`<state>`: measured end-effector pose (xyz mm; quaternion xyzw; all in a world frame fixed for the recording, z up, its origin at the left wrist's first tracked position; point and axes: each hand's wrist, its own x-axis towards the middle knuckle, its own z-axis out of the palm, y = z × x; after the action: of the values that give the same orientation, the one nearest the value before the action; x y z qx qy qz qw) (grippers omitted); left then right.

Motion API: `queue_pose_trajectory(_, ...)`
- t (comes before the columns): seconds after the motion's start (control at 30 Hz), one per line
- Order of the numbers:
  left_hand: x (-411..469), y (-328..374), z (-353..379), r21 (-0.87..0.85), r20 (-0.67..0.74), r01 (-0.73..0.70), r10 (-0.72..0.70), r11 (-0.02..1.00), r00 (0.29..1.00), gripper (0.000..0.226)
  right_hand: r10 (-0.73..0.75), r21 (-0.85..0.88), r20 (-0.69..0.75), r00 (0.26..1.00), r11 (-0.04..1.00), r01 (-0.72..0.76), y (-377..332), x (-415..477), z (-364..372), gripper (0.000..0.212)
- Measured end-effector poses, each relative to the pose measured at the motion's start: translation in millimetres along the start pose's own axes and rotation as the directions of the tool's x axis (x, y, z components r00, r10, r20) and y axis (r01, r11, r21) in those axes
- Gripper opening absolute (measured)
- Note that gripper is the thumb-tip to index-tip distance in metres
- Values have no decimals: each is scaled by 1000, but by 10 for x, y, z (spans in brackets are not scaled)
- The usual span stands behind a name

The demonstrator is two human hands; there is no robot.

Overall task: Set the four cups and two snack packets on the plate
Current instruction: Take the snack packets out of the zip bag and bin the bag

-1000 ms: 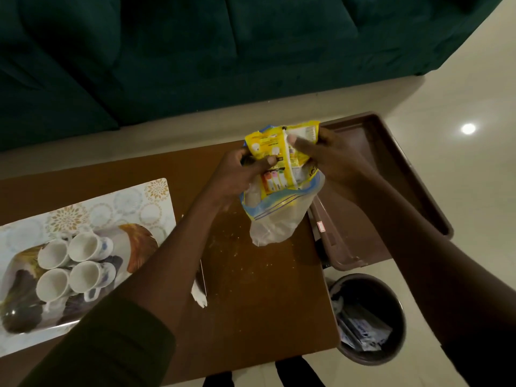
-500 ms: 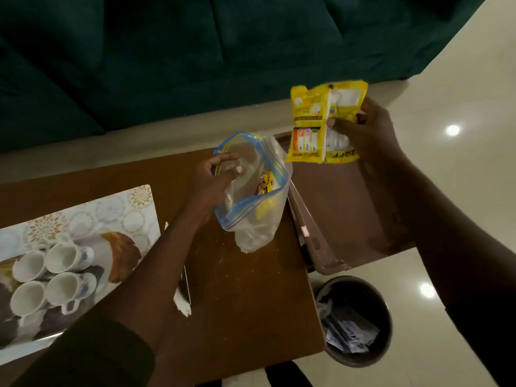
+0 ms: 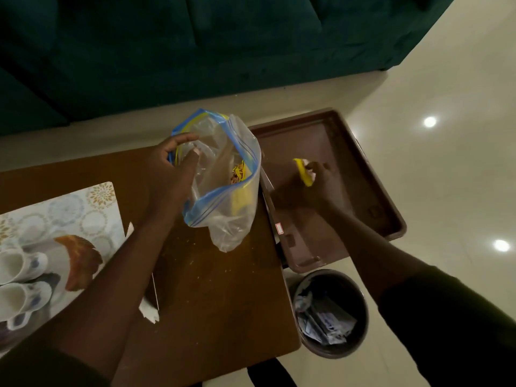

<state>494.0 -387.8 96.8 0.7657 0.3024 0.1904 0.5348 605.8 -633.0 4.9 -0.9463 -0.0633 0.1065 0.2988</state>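
Note:
My left hand (image 3: 174,166) grips the blue-rimmed mouth of a clear zip bag (image 3: 223,188) held above the brown table (image 3: 217,289); more yellow packaging shows inside the bag. My right hand (image 3: 312,182) holds yellow snack packets (image 3: 303,170) low over the brown tray (image 3: 371,191) at the table's right end; the hand hides most of them. White cups (image 3: 19,277) with blue marks sit together at the left edge on the patterned plate (image 3: 83,208); only part of the group is in view.
A round dark waste bin (image 3: 329,314) with crumpled paper stands on the floor below the tray. A dark green sofa (image 3: 195,51) runs along the far side. A white paper scrap (image 3: 149,311) lies beside the plate. Pale tiled floor is to the right.
My right hand has come down with the yellow packets from up high to just over the brown tray. My left hand still holds the bag, now more upright.

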Motion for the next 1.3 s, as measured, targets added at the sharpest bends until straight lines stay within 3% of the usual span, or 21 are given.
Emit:
queue_pose_trajectory(0.07, -3, 4, 29, -10, 6, 3, -3, 1000, 1000, 26, 8, 37, 163, 987, 999, -15, -14, -34, 171, 41)
queue_pose_trajectory(0.1, 5, 4, 34, -15, 5, 5, -5, 1000, 1000, 26, 67, 48, 174, 983, 996, -76, -3, -36, 212, 42)
queue_pose_trajectory(0.17, 29, 2, 35, -14, -3, 3, -3, 1000, 1000, 25, 176, 95, 37, 984, 979, -179, 54, -10, 181, 45)
queue_pose_trajectory(0.27, 82, -20, 39, -6, -19, 0, 0, 1000, 1000, 25, 212, 56, -104, 972, 977, -207, 201, 53, 5, 43)
queue_pose_trajectory(0.37, 98, -39, 101, -29, -17, 16, -16, 999, 1000, 26, 87, -93, 121, 989, 993, -76, 318, 65, -52, 58)
queue_pose_trajectory(0.47, 98, -30, 147, -46, -1, 35, -35, 998, 999, 26, -30, -136, 374, 927, 987, 87, 336, 27, 25, 77)
queue_pose_trajectory(0.57, 113, -27, 134, -32, -15, 33, -34, 999, 999, 26, 7, -121, 228, 974, 992, 21, 259, -33, 193, 76)
queue_pose_trajectory(0.67, 113, -35, 122, -21, -16, 32, -32, 999, 999, 26, 51, -233, 87, 995, 972, -30, 150, -61, 354, 89)
queue_pose_trajectory(0.8, 106, -27, 130, -28, 6, 28, -28, 999, 1000, 26, 101, -352, 124, 987, 935, -51, 89, -28, 497, 104)
queue_pose_trajectory(1.17, 149, -63, 221, -72, 33, 49, -47, 996, 998, 25, 210, -311, 117, 971, 936, -165, 456, -494, 358, 105)
queue_pose_trajectory(1.23, 143, -72, 240, -82, 49, 31, -27, 996, 998, 26, 190, -272, 104, 976, 950, -156, 385, -472, 298, 101)
queue_pose_trajectory(1.3, 145, -90, 234, -109, 67, 24, -17, 994, 998, 26, 150, -131, -2, 989, 980, -149, 156, -333, 175, 85)
